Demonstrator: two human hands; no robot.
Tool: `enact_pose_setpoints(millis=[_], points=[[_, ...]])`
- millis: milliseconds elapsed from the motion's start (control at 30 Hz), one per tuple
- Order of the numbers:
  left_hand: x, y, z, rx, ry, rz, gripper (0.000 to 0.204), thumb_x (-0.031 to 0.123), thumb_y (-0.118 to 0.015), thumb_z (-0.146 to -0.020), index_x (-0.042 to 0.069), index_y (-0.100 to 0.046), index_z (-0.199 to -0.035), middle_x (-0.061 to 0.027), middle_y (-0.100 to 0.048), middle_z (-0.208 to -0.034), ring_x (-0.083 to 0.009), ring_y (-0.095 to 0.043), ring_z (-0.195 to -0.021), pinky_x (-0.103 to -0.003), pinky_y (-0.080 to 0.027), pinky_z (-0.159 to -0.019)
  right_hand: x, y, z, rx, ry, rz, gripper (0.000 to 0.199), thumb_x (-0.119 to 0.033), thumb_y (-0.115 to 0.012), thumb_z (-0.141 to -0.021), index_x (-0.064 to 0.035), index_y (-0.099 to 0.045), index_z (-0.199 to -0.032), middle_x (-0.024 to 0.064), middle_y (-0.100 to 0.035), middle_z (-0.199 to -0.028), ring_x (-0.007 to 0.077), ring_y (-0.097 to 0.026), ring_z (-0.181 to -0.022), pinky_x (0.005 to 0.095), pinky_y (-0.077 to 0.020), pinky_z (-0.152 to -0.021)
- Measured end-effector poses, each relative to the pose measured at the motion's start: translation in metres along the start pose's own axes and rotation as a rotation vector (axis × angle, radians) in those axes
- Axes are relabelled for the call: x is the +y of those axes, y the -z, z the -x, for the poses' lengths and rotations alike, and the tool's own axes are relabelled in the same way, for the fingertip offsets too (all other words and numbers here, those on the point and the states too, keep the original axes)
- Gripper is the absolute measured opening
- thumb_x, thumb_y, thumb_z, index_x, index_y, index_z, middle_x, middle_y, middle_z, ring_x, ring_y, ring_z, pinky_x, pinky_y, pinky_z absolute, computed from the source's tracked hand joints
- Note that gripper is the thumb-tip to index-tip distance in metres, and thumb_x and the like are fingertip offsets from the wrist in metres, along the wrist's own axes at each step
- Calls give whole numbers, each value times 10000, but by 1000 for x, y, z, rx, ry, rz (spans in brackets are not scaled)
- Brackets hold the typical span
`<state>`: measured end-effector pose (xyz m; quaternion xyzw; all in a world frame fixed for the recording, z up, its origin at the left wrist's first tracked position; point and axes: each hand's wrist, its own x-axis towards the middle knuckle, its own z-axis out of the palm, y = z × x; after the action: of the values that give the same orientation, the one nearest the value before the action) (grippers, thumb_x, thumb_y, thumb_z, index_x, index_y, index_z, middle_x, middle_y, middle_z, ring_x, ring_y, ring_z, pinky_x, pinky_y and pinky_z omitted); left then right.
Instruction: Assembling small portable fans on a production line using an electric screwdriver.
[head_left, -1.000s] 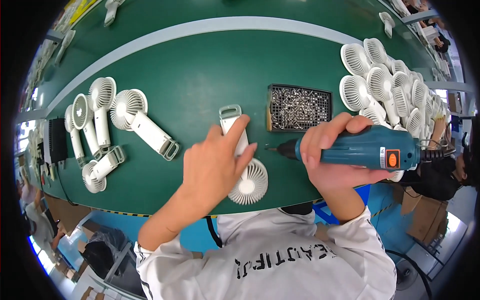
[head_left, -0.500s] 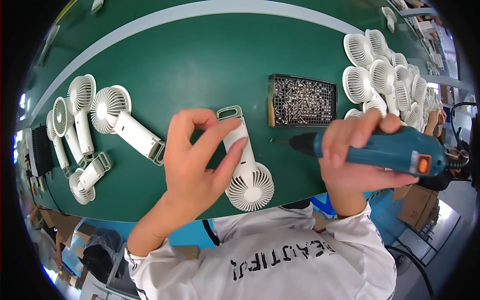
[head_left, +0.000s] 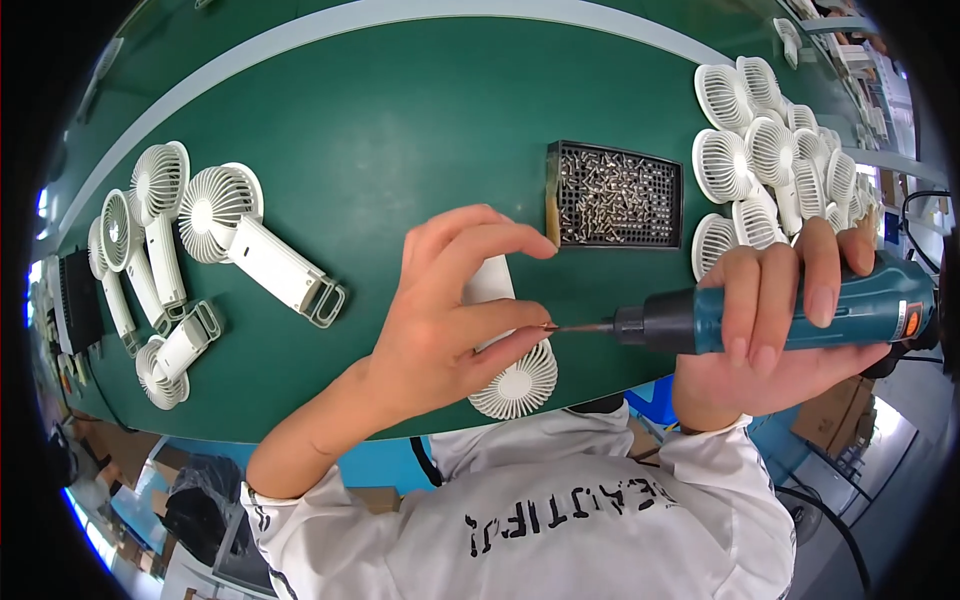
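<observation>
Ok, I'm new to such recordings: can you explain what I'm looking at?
There is no robot here, just a person using two bare hands, seen from a camera worn on the head, looking down. The right hand grips a teal power screwdriver. The left hand is over a white fan, its thumb and a finger at the tool's tip; anything pinched there is too small to tell. On the green table, a black tray holds screws, with more fans to both sides.
</observation>
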<state>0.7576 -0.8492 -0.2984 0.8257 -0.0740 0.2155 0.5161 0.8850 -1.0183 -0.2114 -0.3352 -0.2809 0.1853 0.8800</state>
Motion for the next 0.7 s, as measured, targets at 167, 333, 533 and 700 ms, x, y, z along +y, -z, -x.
enact_pose_setpoints(millis=[167, 333, 533, 700], points=[[2, 2, 2, 33, 28, -10, 208, 76, -806, -583, 80, -731, -777, -86, -583, -1239, -326, -496, -1113, -436, -374, -930, 1, -3, -2, 5, 23, -37, 413, -428, -517, -933, -62, -421, -1098, 62, -512, -850, 144, -480, -463, 276, -431, -433], [2, 6, 7, -4, 33, -23, 212, 81, -809, -599, 92, -746, -800, -122, -570, -1257, -341, -500, -1124, -451, -400, -936, 11, -9, -2, 3, -10, -34, 390, -383, -543, -928, -58, -421, -1105, 61, -513, -856, 143, -468, -459, 280, -425, -440], [4, 7, 5, -3, 36, -39, 209, 73, -800, -617, 104, -759, -820, -155, -559, -1264, -347, -506, -1132, -462, -418, -944, 4, -7, -2, 28, 47, -64, 420, -397, -517, -932, -38, -421, -1129, 88, -517, -861, 151, -475, -466, 290, -435, -437], [3, 8, 8, -17, 48, -59, 210, 76, -799, -619, 103, -759, -822, -157, -555, -1271, -350, -501, -1138, -463, -413, -949, 11, -4, -4, -31, 26, -54, 468, -452, -483, -950, -22, -434, -1129, 89, -520, -857, 151, -484, -470, 300, -427, -413]])
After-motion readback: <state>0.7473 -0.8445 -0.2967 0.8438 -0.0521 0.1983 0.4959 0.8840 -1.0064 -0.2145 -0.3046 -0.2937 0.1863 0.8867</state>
